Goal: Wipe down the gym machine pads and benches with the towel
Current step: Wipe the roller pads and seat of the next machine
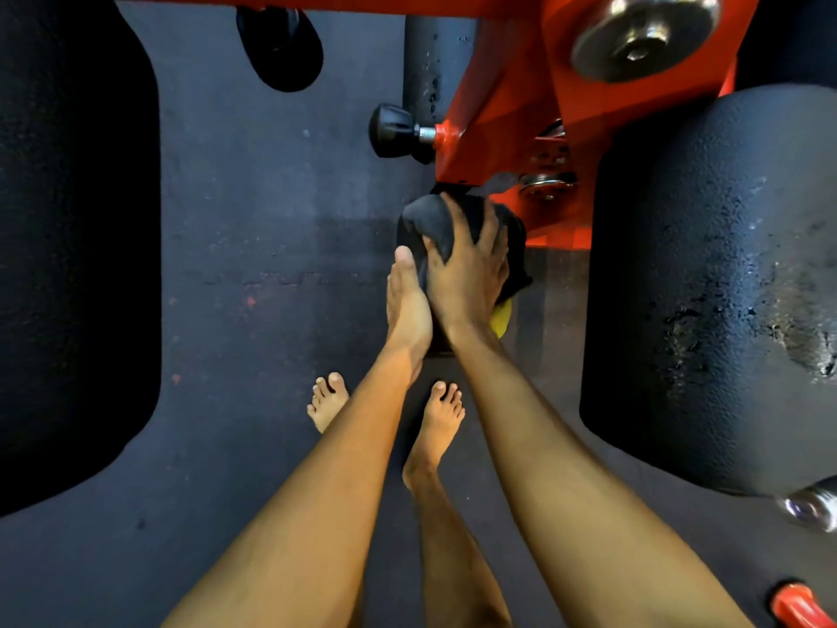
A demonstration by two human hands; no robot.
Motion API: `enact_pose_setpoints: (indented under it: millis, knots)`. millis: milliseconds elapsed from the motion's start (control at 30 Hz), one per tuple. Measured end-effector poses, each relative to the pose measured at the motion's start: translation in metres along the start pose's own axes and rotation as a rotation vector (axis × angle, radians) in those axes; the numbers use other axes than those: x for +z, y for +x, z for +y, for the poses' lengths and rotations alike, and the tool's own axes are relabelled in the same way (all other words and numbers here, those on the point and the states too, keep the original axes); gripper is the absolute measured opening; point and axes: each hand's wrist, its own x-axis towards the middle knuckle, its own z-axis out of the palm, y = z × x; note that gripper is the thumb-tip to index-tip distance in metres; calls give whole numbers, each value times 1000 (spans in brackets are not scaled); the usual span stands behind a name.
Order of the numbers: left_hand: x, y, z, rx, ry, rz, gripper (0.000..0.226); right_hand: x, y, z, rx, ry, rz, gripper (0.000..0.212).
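A dark grey towel (pixel 432 219) is bunched over a small black pad (pixel 514 247) that hangs below the red machine frame (pixel 512 97). My right hand (pixel 469 274) grips the towel from above, fingers spread and curled over it onto the pad. My left hand (pixel 407 305) lies edge-on against the pad's left side with the thumb straight; its fingers are hidden behind the hand. A yellow patch (pixel 502 318) shows just under my right wrist.
A large black roller pad (pixel 724 287) fills the right side and another big black pad (pixel 68 242) the left. A black adjustment knob (pixel 394 131) sticks out of the frame. My bare feet (pixel 437 423) stand on the dark rubber floor (pixel 249 265). A red handle (pixel 797 605) sits bottom right.
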Motion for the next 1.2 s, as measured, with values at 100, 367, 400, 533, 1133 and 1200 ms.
enact_pose_setpoints:
  millis: [100, 367, 400, 533, 1133, 1200]
  knots:
    - [-2, -15, 12, -66, -66, 11, 119, -2, -52, 37, -78, 87, -14, 68]
    - [-7, -23, 54, -139, -49, -3, 91, 4, -99, 53, -24, 134, -85, 76]
    - [-6, -25, 56, -153, -60, -20, 92, 4, -83, 42, -5, 105, -53, 72]
    - [2, -15, 25, -163, -57, 1, 120, 2, -14, 7, 89, 84, 33, 56]
    - [3, 14, -14, -167, -111, 98, 126, 4, -25, 7, 95, 76, 65, 53]
    - [12, -18, 14, -157, -88, 103, 129, 3, 5, -11, 98, 54, 99, 49]
